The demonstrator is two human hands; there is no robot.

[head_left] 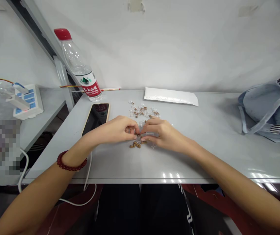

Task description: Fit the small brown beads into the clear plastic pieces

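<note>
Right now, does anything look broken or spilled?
Yes: a ragged beige patch high on the white wall looks as if the paint peeled off. The loose brown pieces on the table could look spilled, but they lie close together, so I can't tell.

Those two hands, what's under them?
Small brown pieces and clear plastic show by the fingertips of the left hand and right hand, over the grey table. Whatever the hands cover can't be seen.

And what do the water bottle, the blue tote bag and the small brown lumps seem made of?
Water bottle: probably plastic, glossy and see-through. Blue tote bag: matte cloth, perhaps denim, in soft folds. Small brown lumps: dull, uneven; too small to tell the material.
</note>
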